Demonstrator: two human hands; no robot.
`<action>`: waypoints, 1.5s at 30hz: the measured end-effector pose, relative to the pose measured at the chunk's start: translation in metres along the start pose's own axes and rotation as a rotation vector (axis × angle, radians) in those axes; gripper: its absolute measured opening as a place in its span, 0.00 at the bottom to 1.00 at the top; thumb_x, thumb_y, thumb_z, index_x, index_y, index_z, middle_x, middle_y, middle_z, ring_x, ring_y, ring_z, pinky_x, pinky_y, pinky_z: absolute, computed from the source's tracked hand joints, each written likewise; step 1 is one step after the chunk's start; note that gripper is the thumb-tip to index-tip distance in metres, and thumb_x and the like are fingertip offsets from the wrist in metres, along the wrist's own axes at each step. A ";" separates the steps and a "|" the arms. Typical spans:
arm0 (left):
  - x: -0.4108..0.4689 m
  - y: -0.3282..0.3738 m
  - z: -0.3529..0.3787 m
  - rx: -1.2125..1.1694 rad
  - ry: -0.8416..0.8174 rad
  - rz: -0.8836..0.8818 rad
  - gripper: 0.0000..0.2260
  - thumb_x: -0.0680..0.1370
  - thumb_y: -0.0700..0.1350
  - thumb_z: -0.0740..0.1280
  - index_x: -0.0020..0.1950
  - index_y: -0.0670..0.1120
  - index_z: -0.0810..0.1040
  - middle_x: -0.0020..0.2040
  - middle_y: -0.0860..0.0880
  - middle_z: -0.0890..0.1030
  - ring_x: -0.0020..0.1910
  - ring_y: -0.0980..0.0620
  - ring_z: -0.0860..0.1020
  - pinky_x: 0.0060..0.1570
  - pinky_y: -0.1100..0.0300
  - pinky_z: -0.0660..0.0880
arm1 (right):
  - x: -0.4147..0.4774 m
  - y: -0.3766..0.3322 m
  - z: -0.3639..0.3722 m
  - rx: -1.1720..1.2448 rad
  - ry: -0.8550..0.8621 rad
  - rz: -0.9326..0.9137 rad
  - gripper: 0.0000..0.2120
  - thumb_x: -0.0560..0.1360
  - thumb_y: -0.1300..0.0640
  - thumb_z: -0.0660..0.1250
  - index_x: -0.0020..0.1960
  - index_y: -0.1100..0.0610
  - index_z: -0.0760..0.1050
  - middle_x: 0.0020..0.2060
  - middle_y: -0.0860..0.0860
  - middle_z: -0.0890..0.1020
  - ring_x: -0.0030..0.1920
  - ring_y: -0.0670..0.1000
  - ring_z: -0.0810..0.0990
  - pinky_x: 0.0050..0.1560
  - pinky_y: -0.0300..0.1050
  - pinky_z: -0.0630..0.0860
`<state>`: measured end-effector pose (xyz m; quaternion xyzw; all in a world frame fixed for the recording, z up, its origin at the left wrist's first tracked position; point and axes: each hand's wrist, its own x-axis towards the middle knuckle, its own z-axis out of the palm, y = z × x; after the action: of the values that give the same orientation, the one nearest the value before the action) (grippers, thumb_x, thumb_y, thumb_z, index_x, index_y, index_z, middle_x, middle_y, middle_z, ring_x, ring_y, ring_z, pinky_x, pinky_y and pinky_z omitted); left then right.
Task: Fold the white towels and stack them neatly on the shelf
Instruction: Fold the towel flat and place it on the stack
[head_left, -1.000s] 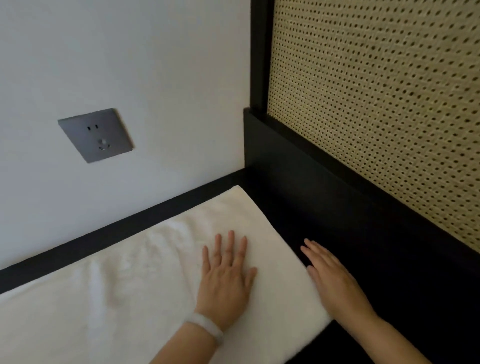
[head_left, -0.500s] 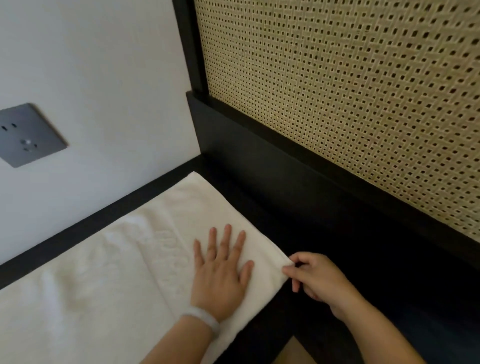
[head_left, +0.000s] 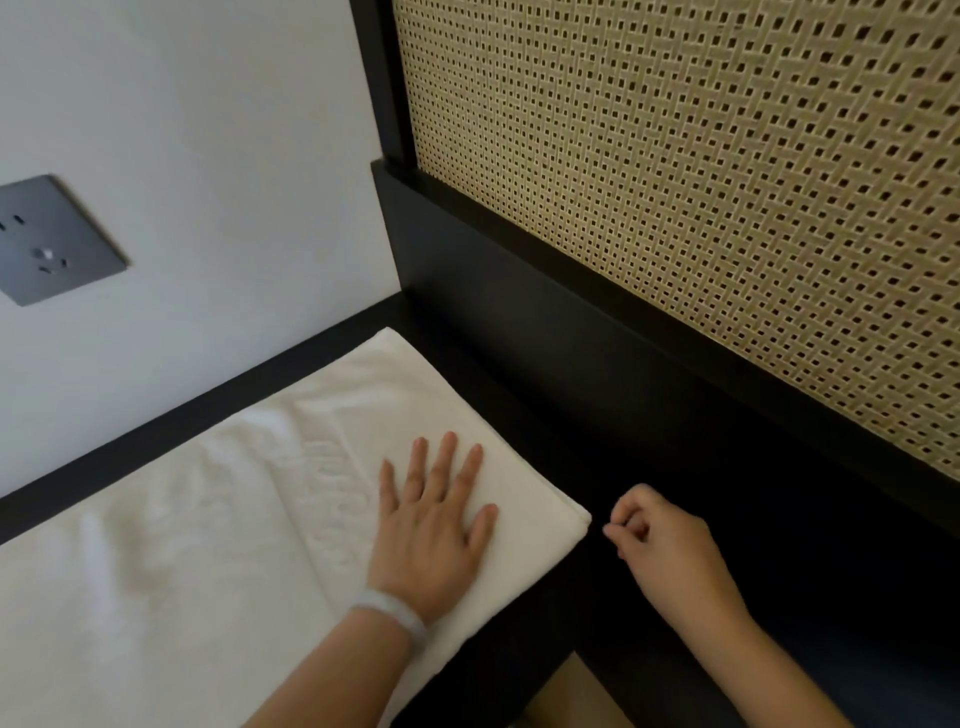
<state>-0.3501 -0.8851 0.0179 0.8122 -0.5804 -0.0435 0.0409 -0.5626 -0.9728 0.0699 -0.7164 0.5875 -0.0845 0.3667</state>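
Note:
A white towel (head_left: 171, 561) lies flat on the black shelf (head_left: 587, 467), reaching from the left edge of the view to a folded corner near the middle. My left hand (head_left: 434, 530) presses flat on the towel's right end, fingers straight and spread, with a pale bracelet at the wrist. Just right of the towel's corner, my right hand (head_left: 660, 545) hovers over the dark shelf with its fingers curled and thumb against forefinger. It holds nothing and a small gap separates it from the towel.
A white wall with a grey power socket (head_left: 49, 239) rises behind the towel. A woven cane panel (head_left: 701, 208) in a black frame stands at the right. A strip of tan floor (head_left: 571, 701) shows below the shelf's front edge.
My right hand pinched the towel's right corner half a second ago and has let go, drawing slightly right. My left hand stays pressed on the towel.

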 end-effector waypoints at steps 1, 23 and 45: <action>0.000 0.000 0.000 0.004 -0.009 -0.001 0.30 0.78 0.66 0.32 0.79 0.60 0.40 0.80 0.54 0.41 0.78 0.48 0.37 0.75 0.41 0.39 | -0.003 0.001 -0.001 -0.030 -0.005 -0.023 0.04 0.77 0.54 0.68 0.48 0.47 0.74 0.41 0.44 0.78 0.40 0.43 0.78 0.37 0.35 0.71; -0.052 -0.008 0.006 -0.039 0.029 -0.217 0.27 0.81 0.63 0.38 0.79 0.58 0.52 0.80 0.51 0.53 0.79 0.46 0.49 0.73 0.41 0.45 | 0.020 0.002 0.008 -0.068 -0.060 -0.167 0.06 0.76 0.56 0.71 0.41 0.50 0.77 0.41 0.45 0.77 0.38 0.42 0.75 0.35 0.33 0.67; -0.083 -0.052 0.002 0.018 -0.050 -0.514 0.30 0.81 0.64 0.39 0.79 0.54 0.58 0.78 0.44 0.60 0.76 0.39 0.58 0.69 0.36 0.50 | 0.020 -0.076 0.100 -0.492 -0.040 -0.804 0.36 0.77 0.38 0.33 0.80 0.56 0.43 0.79 0.50 0.46 0.78 0.48 0.40 0.75 0.49 0.35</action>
<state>-0.3279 -0.7900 0.0122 0.9321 -0.3559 -0.0674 0.0069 -0.4421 -0.9454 0.0396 -0.9542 0.2588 -0.0641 0.1356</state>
